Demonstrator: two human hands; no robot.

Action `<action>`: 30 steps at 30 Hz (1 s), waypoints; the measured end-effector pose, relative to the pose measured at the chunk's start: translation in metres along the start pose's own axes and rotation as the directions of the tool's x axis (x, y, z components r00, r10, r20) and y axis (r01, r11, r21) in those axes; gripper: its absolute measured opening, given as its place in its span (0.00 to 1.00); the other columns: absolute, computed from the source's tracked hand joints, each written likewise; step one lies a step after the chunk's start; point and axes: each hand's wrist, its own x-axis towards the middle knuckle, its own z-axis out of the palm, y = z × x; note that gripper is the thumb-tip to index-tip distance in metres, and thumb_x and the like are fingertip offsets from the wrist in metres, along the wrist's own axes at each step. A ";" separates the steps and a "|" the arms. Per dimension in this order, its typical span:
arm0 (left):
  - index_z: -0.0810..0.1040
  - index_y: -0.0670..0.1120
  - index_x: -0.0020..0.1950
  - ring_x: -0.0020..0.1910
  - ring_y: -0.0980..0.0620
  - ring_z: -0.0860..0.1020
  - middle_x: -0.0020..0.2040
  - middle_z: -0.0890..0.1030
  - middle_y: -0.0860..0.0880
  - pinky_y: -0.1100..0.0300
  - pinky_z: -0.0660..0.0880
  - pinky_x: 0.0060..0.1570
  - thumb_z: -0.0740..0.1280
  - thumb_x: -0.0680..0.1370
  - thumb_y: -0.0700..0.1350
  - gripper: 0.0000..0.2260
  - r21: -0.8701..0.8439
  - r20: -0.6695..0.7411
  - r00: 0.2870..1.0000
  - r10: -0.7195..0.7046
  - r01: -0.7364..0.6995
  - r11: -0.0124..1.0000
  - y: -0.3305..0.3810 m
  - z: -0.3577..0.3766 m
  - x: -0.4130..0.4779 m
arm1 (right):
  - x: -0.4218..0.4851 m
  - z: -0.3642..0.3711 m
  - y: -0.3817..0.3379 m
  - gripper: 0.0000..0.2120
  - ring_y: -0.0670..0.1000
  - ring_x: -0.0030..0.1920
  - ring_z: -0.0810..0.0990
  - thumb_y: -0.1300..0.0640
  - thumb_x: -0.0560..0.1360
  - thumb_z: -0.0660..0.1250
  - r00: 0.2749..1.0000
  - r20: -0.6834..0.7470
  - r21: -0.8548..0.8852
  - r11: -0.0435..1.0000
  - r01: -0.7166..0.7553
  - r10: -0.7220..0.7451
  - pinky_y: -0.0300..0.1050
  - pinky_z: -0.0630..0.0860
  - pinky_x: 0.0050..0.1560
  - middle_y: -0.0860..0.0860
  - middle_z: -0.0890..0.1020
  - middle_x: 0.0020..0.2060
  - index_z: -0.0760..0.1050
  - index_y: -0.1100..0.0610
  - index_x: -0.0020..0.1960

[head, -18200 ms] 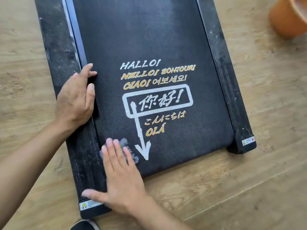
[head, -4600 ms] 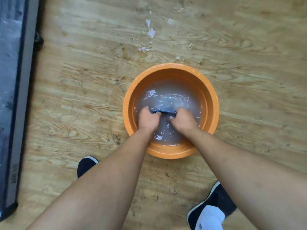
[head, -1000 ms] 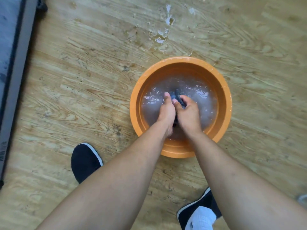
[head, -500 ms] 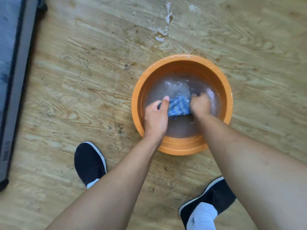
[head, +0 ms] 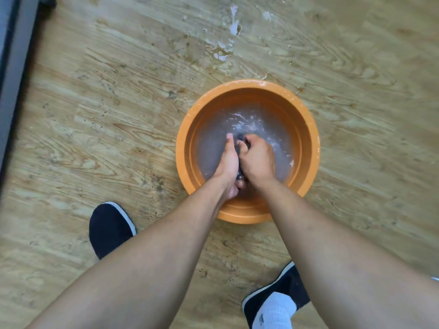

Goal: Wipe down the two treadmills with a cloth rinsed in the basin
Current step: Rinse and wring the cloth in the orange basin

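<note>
Cloth (head: 240, 139) shows only as a dark sliver squeezed between the two hands. The left hand (head: 227, 162) and right hand (head: 257, 160) press together with fingers curled round it, down in the cloudy water (head: 211, 143) of the orange basin (head: 313, 143). The basin sits on a wood-grain floor (head: 118, 115), with wet splashes (head: 223, 52) just beyond its far rim. Nearer the person stand a dark left shoe (head: 109, 230) and a right shoe (head: 288, 284) with a white sock (head: 273, 309). Along the far left runs a treadmill edge (head: 16, 79), well apart from the basin.
</note>
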 end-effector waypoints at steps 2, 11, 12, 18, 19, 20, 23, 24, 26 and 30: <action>0.78 0.47 0.45 0.19 0.55 0.63 0.22 0.66 0.53 0.69 0.56 0.20 0.53 0.85 0.68 0.27 0.039 -0.063 0.994 0.084 -0.081 0.996 -0.002 -0.002 0.006 | 0.016 0.002 -0.009 0.10 0.61 0.41 0.78 0.55 0.77 0.67 0.996 0.043 0.044 0.996 -0.079 0.077 0.48 0.71 0.41 0.58 0.82 0.38 0.74 0.54 0.38; 0.76 0.49 0.47 0.35 0.46 0.73 0.38 0.74 0.44 0.53 0.70 0.34 0.67 0.80 0.61 0.16 0.137 -0.258 0.885 0.388 -0.364 0.921 -0.014 -0.035 0.004 | 0.036 -0.012 0.023 0.15 0.63 0.61 0.81 0.59 0.81 0.62 0.974 -0.101 0.046 0.979 -0.197 0.201 0.49 0.75 0.59 0.62 0.85 0.58 0.82 0.59 0.62; 0.75 0.49 0.50 0.40 0.42 0.79 0.42 0.79 0.43 0.47 0.77 0.40 0.67 0.79 0.60 0.14 0.166 -0.320 0.860 0.398 -0.362 0.917 -0.012 -0.036 0.007 | 0.030 -0.012 0.029 0.16 0.63 0.61 0.81 0.56 0.80 0.61 0.957 -0.157 0.098 0.968 -0.230 0.243 0.48 0.74 0.60 0.61 0.85 0.59 0.82 0.58 0.63; 0.76 0.50 0.61 0.44 0.47 0.76 0.46 0.79 0.49 0.54 0.74 0.45 0.64 0.86 0.50 0.06 0.148 -0.240 0.915 0.325 -0.296 0.944 0.003 -0.007 0.021 | -0.018 -0.015 0.024 0.14 0.46 0.35 0.68 0.55 0.77 0.68 0.987 -0.111 0.448 0.892 -0.051 0.113 0.48 0.67 0.40 0.50 0.71 0.32 0.70 0.61 0.36; 0.76 0.49 0.55 0.37 0.47 0.76 0.40 0.77 0.49 0.57 0.73 0.37 0.63 0.87 0.52 0.08 0.069 -0.206 0.947 0.247 -0.238 0.969 0.004 -0.001 0.018 | -0.024 -0.015 0.016 0.15 0.46 0.35 0.68 0.54 0.77 0.68 0.993 -0.099 0.418 0.908 -0.012 0.059 0.48 0.66 0.39 0.49 0.72 0.32 0.69 0.60 0.35; 0.77 0.47 0.52 0.34 0.46 0.78 0.37 0.78 0.48 0.59 0.73 0.34 0.61 0.87 0.54 0.12 -0.012 -0.192 0.964 0.182 -0.187 0.982 0.003 0.002 0.019 | -0.029 -0.013 0.009 0.15 0.48 0.35 0.71 0.50 0.77 0.67 0.996 -0.092 0.380 0.925 0.016 0.021 0.48 0.68 0.40 0.49 0.75 0.33 0.71 0.59 0.36; 0.81 0.43 0.45 0.33 0.50 0.85 0.32 0.84 0.49 0.64 0.78 0.32 0.59 0.88 0.54 0.20 -0.269 -0.152 0.987 0.050 -0.090 0.959 0.000 0.008 0.016 | -0.024 -0.001 -0.003 0.13 0.57 0.47 0.81 0.45 0.79 0.67 0.997 -0.072 0.169 0.986 0.005 0.007 0.50 0.74 0.48 0.54 0.84 0.45 0.80 0.56 0.49; 0.81 0.44 0.45 0.29 0.52 0.84 0.30 0.84 0.49 0.65 0.78 0.28 0.57 0.88 0.54 0.21 -0.293 -0.126 0.992 0.028 -0.064 0.954 -0.001 0.009 0.013 | -0.017 0.001 -0.005 0.12 0.60 0.51 0.82 0.46 0.80 0.68 0.997 -0.079 0.089 0.996 -0.010 0.017 0.51 0.75 0.49 0.55 0.85 0.47 0.82 0.55 0.52; 0.80 0.46 0.46 0.25 0.52 0.81 0.29 0.83 0.50 0.64 0.76 0.24 0.57 0.87 0.58 0.22 -0.280 -0.077 0.997 0.001 -0.022 0.960 -0.001 0.008 0.004 | -0.003 0.002 -0.008 0.09 0.62 0.49 0.82 0.51 0.80 0.68 0.998 -0.068 0.032 0.999 -0.015 0.017 0.50 0.74 0.46 0.56 0.86 0.45 0.81 0.56 0.48; 0.74 0.47 0.42 0.16 0.55 0.63 0.22 0.66 0.51 0.69 0.58 0.20 0.59 0.86 0.63 0.23 -0.149 -0.129 0.990 0.059 -0.078 0.986 0.001 -0.004 0.003 | 0.022 0.005 -0.021 0.17 0.51 0.32 0.68 0.62 0.77 0.67 0.991 0.048 0.106 0.986 -0.132 0.127 0.43 0.64 0.38 0.48 0.70 0.26 0.67 0.57 0.31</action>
